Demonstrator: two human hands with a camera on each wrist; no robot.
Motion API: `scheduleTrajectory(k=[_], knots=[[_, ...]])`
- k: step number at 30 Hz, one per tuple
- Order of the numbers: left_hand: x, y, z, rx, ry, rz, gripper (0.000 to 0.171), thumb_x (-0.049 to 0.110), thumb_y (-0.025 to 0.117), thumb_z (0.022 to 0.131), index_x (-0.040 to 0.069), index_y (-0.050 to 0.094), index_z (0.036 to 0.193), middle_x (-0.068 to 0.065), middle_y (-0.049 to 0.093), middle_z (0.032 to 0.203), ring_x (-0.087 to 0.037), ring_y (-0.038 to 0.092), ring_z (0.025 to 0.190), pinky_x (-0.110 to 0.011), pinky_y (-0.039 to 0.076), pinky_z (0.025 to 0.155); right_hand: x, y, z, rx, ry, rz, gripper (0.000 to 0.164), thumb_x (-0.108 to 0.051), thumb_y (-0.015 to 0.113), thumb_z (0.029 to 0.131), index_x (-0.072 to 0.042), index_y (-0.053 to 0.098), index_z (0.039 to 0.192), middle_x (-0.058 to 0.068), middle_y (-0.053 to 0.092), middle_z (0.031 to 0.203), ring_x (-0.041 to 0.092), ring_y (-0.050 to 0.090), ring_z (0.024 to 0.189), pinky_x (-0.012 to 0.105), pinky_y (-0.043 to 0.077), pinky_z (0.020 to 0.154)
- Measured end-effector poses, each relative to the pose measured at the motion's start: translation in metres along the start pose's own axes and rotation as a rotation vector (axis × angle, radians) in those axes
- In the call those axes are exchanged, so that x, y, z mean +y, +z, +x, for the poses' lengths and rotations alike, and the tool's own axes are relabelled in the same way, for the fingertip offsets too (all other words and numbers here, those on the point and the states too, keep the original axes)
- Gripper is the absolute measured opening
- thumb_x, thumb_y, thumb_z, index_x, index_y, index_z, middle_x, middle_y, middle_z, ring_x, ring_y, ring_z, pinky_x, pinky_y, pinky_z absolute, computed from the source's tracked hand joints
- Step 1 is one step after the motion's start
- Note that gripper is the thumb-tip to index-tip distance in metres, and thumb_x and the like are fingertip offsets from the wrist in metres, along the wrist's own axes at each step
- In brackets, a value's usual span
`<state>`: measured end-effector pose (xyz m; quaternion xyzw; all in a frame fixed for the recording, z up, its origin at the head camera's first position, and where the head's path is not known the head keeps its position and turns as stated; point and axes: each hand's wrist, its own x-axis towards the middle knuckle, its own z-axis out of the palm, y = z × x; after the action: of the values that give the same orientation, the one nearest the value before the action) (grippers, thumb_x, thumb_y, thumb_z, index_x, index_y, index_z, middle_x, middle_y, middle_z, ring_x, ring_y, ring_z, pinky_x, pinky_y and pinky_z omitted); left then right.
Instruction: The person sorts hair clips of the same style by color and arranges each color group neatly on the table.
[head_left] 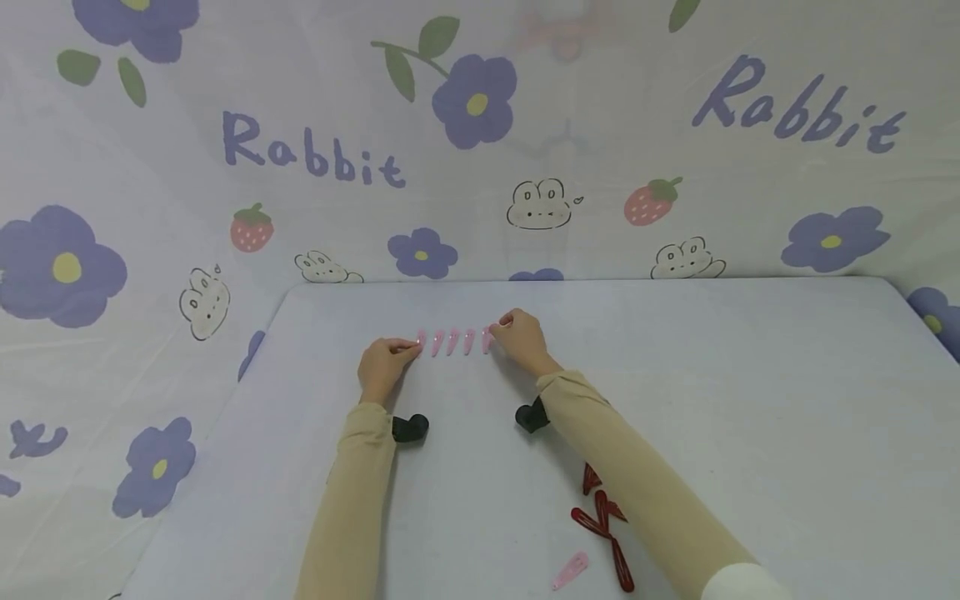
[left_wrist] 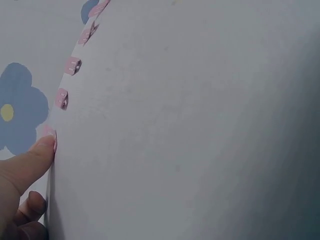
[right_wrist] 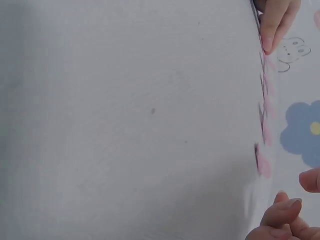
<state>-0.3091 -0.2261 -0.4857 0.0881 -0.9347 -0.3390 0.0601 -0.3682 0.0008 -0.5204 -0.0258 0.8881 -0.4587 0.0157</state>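
Note:
Several pink snap hair clips (head_left: 453,342) lie side by side in a row toward the far part of the white table. At the row's left end, my left hand (head_left: 384,365) pinches the leftmost pink hair clip (left_wrist: 53,140) between thumb and fingers. My right hand (head_left: 522,340) is by the rightmost pink hair clip (right_wrist: 263,164). In the right wrist view a gap shows between its thumb and bent fingers, and nothing is held there.
Near my right forearm lies a loose group of dark red hair clips (head_left: 590,522), partly covered by the sleeve. A single pink clip (head_left: 572,571) sits beside them. Behind the white table (head_left: 750,400) hangs a printed cloth (head_left: 600,108). Each wrist bears a black camera (head_left: 411,428).

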Motion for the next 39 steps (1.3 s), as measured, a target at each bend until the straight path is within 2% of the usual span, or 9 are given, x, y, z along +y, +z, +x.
scheduleTrajectory(k=[2,5,11,18,22,30,36,39], knots=[[0.0,0.0,0.0,-0.001,0.005,-0.004,0.024,0.034,0.069,0.077,0.013,0.073,0.089,-0.002,0.062,0.08,-0.017,0.05,0.067,-0.029,0.036,0.056,-0.032,-0.02,-0.026,0.014,0.02,0.023,0.026,-0.019,0.059,0.084,0.004,0.057,0.096,0.013,0.058,0.083,0.022,0.052,0.071,0.028,0.041,0.059],[0.0,0.001,0.0,-0.002,0.019,-0.007,0.024,0.033,0.069,0.077,0.013,0.073,0.09,-0.002,0.06,0.079,-0.017,0.049,0.067,-0.029,0.035,0.057,-0.056,-0.034,-0.049,0.032,-0.042,0.03,0.021,-0.014,0.059,0.084,0.005,0.056,0.091,0.012,0.056,0.079,0.019,0.049,0.067,0.022,0.036,0.056],[0.002,0.002,0.004,-0.013,0.014,0.004,0.023,0.033,0.07,0.077,0.014,0.073,0.09,-0.001,0.059,0.079,-0.016,0.049,0.068,-0.028,0.035,0.057,-0.073,-0.04,-0.059,-0.006,-0.159,0.066,0.018,-0.013,0.06,0.082,0.003,0.055,0.089,0.008,0.054,0.077,0.018,0.048,0.069,0.025,0.038,0.06],[0.008,0.0,0.012,0.022,0.049,-0.004,0.022,0.032,0.069,0.078,0.014,0.073,0.091,-0.004,0.058,0.081,-0.018,0.048,0.07,-0.03,0.035,0.058,-0.096,-0.06,-0.076,-0.059,-0.256,0.128,0.017,-0.015,0.061,0.083,0.0,0.055,0.088,0.007,0.053,0.075,0.017,0.049,0.065,0.026,0.037,0.057],[0.007,0.001,0.011,0.016,0.036,0.002,0.022,0.033,0.068,0.079,0.015,0.073,0.091,-0.004,0.056,0.081,-0.018,0.047,0.071,-0.03,0.034,0.059,-0.095,-0.068,-0.095,-0.112,-0.274,0.163,0.015,-0.015,0.061,0.084,-0.001,0.056,0.088,0.005,0.053,0.075,0.016,0.048,0.067,0.026,0.037,0.057],[-0.003,0.002,0.002,0.01,0.032,0.0,0.023,0.032,0.068,0.079,0.013,0.072,0.091,-0.005,0.058,0.085,-0.019,0.05,0.075,-0.031,0.037,0.063,-0.069,-0.075,-0.145,-0.187,-0.281,0.204,0.012,-0.016,0.06,0.085,-0.005,0.057,0.086,0.001,0.053,0.074,0.015,0.046,0.063,0.027,0.037,0.056],[-0.003,0.003,-0.002,0.014,0.034,0.001,0.023,0.031,0.068,0.079,0.013,0.073,0.091,-0.006,0.057,0.083,-0.02,0.05,0.074,-0.032,0.037,0.061,-0.057,-0.092,-0.187,-0.189,-0.387,0.162,0.01,-0.021,0.058,0.088,-0.011,0.059,0.087,-0.003,0.055,0.078,0.011,0.04,0.052,0.024,0.034,0.047],[-0.003,0.003,-0.002,0.013,0.034,0.007,0.023,0.032,0.068,0.079,0.013,0.073,0.09,-0.005,0.056,0.083,-0.02,0.049,0.073,-0.032,0.036,0.061,-0.05,-0.1,-0.206,-0.217,-0.419,0.14,0.008,-0.021,0.058,0.089,-0.013,0.059,0.088,-0.006,0.055,0.076,0.008,0.038,0.05,0.023,0.033,0.045]])
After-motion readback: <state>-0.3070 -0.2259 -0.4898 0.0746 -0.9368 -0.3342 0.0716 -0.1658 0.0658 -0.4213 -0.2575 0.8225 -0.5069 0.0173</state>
